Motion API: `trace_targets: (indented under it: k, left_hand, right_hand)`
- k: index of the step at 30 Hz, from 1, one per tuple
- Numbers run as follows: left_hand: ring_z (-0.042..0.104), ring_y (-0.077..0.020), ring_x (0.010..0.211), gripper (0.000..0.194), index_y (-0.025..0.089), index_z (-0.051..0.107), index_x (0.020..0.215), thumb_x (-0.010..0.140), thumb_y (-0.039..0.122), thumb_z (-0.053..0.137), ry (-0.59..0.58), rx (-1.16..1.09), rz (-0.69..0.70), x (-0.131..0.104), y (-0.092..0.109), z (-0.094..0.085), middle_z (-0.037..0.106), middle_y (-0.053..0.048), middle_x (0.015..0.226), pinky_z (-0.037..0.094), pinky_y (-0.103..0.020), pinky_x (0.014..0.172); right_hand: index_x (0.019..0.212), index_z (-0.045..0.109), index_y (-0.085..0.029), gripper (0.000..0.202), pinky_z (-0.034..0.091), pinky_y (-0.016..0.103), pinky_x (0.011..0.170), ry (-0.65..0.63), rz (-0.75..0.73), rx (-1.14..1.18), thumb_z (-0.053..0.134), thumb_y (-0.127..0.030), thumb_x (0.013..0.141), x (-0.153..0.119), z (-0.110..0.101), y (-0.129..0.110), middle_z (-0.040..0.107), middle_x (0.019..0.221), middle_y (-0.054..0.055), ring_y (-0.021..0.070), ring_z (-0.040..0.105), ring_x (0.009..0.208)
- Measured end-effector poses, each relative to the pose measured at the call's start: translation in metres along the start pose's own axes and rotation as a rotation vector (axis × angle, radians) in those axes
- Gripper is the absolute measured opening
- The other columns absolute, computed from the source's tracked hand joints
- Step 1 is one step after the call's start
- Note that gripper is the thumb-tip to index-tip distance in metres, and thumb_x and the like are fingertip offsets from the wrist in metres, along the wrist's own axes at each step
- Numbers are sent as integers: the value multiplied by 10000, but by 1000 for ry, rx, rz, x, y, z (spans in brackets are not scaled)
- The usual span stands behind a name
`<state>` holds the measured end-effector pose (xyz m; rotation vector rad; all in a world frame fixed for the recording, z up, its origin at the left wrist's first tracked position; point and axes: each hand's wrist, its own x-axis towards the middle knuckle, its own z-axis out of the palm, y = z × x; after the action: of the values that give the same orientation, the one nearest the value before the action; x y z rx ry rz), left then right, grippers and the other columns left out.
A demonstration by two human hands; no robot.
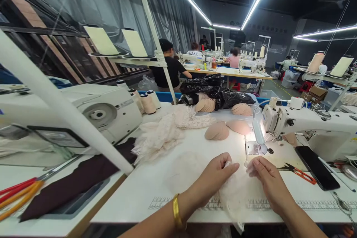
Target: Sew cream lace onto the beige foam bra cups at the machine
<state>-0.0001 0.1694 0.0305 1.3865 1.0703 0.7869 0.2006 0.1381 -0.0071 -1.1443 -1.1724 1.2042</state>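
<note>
My left hand (216, 174), with a gold bracelet above the wrist, pinches the top edge of a sheer white lace piece (237, 197). The lace hangs down over the table's front edge. My right hand (266, 176) is closed at the lace's upper right, its fingertips pressed together near the sewing machine's needle plate (255, 148). Just behind the hands stand the white sewing machine (312, 119) and its lit lamp (258, 130). Beige foam cups (216, 131) lie in stacks behind my left hand, and a heap of cream lace (164, 134) is to their left.
Orange-handled snips (304, 175) and a black phone (318, 167) lie right of my right hand. At left are red and orange scissors (21, 193), dark fabric (72, 186) and a slanting white pole (69, 108). Black plastic bags (214, 91) sit at the back; people work beyond.
</note>
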Motion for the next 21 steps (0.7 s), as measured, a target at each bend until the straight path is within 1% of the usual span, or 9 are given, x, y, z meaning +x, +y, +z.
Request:
trace_targets:
  k: [2, 4, 7, 8, 10, 13, 17, 19, 21]
  left_hand:
    - [486, -154, 609, 388, 235, 483, 827, 886, 588, 633, 12, 335, 66, 16, 6, -16, 534, 49, 689, 392, -265, 573]
    - [647, -222, 809, 275, 223, 568, 937, 952, 498, 572, 174, 729, 185, 38, 14, -37, 695, -33, 918, 501, -327, 730]
    - [632, -323, 1204, 141, 197, 637, 1047, 941, 266, 575, 332, 922, 211, 73, 22, -66, 716, -133, 1203, 471, -413, 1009]
    - [621, -334, 1237, 151, 185, 650, 1060, 942, 218, 563, 351, 947, 197, 82, 22, -72, 715, -154, 1218, 458, -431, 1037]
    - [660, -316, 1149, 124, 167, 674, 1017, 964, 195, 566, 354, 998, 169, 95, 21, -80, 735, -156, 1134, 480, -443, 1010]
    - [676, -238, 946, 146, 165, 669, 888, 993, 257, 627, 348, 1040, 148, 101, 19, -82, 726, -75, 954, 516, -422, 931]
    - [650, -285, 931, 185, 187, 620, 774, 940, 158, 543, 452, 996, 175, 94, 33, -80, 719, -124, 910, 466, -393, 844]
    - [649, -304, 937, 147, 194, 638, 848, 907, 173, 505, 510, 930, 192, 84, 45, -78, 727, -128, 956, 446, -373, 777]
    - [661, -278, 864, 146, 214, 661, 915, 882, 252, 524, 477, 849, 206, 70, 55, -71, 732, -71, 930, 442, -333, 692]
  right_hand:
    - [860, 682, -215, 532, 437, 297, 632, -49, 81, 53, 666, -744, 899, 7, 0, 3, 652, 685, 3, 170, 561, 636]
    - [843, 663, -209, 575, 394, 273, 551, -103, 147, 66, 716, -781, 830, 15, -1, 7, 666, 666, 4, 157, 558, 581]
    - [828, 657, -194, 626, 417, 263, 561, -121, 172, 92, 748, -811, 774, 22, -2, 11, 724, 771, 43, 173, 637, 654]
    - [835, 660, -191, 635, 426, 265, 567, -118, 175, 103, 744, -818, 773, 23, -2, 13, 728, 781, 48, 179, 652, 670]
    - [842, 659, -188, 636, 438, 269, 575, -108, 166, 110, 740, -816, 782, 23, -2, 15, 724, 777, 48, 184, 662, 680]
    - [824, 656, -190, 602, 456, 279, 595, -96, 108, 84, 720, -788, 831, 22, -2, 16, 719, 792, 48, 175, 640, 685]
    - [844, 669, -204, 572, 486, 289, 637, -48, 78, 46, 733, -772, 833, 23, -1, 17, 713, 863, 43, 174, 613, 740]
    - [870, 670, -212, 557, 501, 290, 664, -9, 89, 80, 757, -760, 818, 23, -1, 16, 724, 918, 50, 192, 642, 818]
    - [895, 672, -214, 542, 508, 287, 671, 20, 96, 134, 787, -736, 804, 22, 0, 15, 737, 960, 63, 215, 674, 898]
